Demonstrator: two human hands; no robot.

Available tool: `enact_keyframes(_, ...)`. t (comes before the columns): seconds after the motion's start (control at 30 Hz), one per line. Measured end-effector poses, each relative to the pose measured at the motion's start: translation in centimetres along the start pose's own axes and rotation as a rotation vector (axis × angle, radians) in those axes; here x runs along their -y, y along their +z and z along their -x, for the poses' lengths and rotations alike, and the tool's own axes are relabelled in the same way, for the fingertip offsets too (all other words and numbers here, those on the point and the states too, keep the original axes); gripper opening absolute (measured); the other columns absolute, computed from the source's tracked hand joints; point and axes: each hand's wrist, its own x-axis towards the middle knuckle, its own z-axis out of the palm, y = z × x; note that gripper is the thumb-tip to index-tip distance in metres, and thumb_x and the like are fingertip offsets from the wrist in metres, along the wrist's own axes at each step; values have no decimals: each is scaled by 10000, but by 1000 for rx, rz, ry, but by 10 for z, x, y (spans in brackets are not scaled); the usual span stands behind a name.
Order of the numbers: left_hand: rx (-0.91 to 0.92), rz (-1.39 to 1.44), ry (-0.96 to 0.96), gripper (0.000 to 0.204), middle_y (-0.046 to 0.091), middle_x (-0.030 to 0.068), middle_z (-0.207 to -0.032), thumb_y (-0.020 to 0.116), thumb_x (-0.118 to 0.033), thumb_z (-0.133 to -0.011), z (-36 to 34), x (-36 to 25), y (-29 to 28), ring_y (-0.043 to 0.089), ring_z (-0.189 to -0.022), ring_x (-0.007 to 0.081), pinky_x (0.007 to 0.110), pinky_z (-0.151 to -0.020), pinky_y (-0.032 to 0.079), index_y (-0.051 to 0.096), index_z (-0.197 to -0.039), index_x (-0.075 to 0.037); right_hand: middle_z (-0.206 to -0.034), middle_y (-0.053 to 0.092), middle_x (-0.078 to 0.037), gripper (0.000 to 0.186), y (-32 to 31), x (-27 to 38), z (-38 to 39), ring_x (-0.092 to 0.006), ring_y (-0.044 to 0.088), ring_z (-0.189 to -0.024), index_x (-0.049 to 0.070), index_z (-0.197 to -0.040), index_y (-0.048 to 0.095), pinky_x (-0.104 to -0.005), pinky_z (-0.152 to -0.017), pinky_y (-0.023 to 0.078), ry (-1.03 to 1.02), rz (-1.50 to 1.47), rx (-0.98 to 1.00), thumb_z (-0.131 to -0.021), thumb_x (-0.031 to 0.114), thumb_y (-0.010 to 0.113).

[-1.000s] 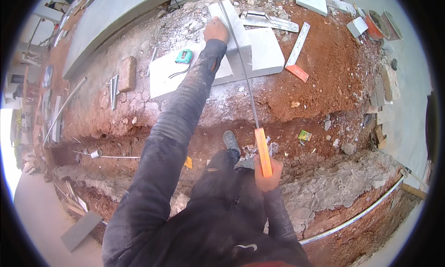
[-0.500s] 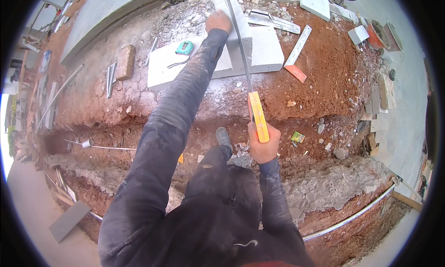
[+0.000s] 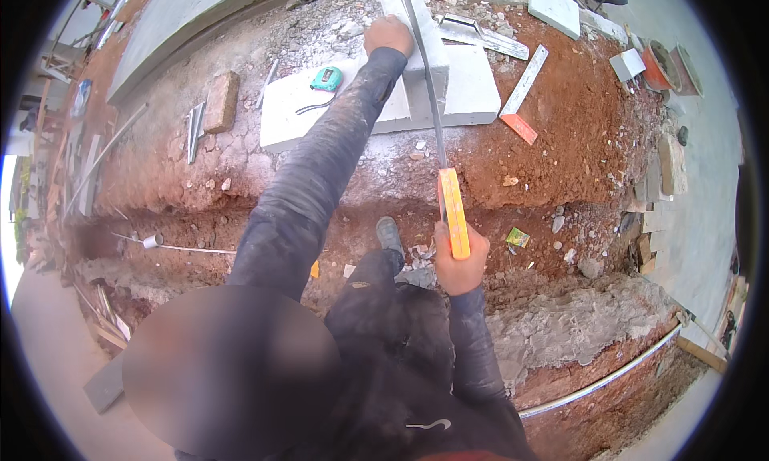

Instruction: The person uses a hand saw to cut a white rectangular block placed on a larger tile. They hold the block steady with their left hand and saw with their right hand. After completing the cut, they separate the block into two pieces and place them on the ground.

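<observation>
My right hand grips the orange handle of a long hand saw; its grey blade runs up across a white block standing on edge. My left hand presses on the top of that block, arm stretched out. The block rests on a flat white slab lying on the raised earth bank. A green tape measure lies on the slab just left of my left arm. I stand in a trench, one shoe showing below.
A metal square with an orange end lies right of the slab. A brick and metal bars sit on the left. Stone pieces and an orange bucket are at the right. A white pipe curves along the lower right.
The saw was pushed forward half a second ago and has now been drawn part-way back toward me. My left hand stays on the block.
</observation>
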Motion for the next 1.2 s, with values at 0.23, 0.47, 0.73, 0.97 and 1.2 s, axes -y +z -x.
enact_keyframes(0.23, -10, 89, 4, 456, 660, 257, -1035, 368, -318, -955, 14, -10, 5, 614, -1009, 433, 493, -918, 456, 676, -998, 15, -572, 565, -124, 117, -16, -33, 67, -213, 586, -486, -9, -764, 630, -325, -487, 419, -74, 74, 2, -843, 76, 633)
enact_keyframes(0.47, -9, 74, -49, 448, 667, 267, -987, 398, -329, -938, 3, 1, -1, 635, -978, 420, 483, -900, 468, 703, -964, -1, -543, 518, -113, 129, -10, -9, 43, -146, 526, -470, -28, -766, 614, -314, -470, 407, 34, -60, 6, -853, 62, 644)
enact_keyframes(0.73, -8, 83, -41, 423, 671, 262, -971, 406, -309, -935, 4, -2, 0, 636, -964, 427, 494, -886, 474, 693, -978, -2, -535, 502, -110, 148, 6, 8, -5, -139, 508, -460, -29, -742, 585, -319, -477, 401, 28, -5, 2, -843, 59, 648)
enact_keyframes(0.97, -53, 155, -37, 460, 667, 275, -980, 398, -336, -929, 5, -15, 6, 630, -986, 431, 493, -901, 466, 696, -988, 10, -612, 581, -146, 87, -15, -10, 90, -205, 624, -550, -25, -799, 630, -330, -560, 472, -21, 53, -128, -827, 56, 637)
enact_keyframes(1.2, -41, 65, -22, 439, 670, 267, -972, 403, -324, -919, -2, -3, 2, 637, -963, 432, 492, -892, 473, 713, -955, -15, -559, 441, -22, 265, 13, 28, -22, -65, 393, -534, -10, -676, 510, -294, -476, 334, 36, -102, -12, -889, 97, 625)
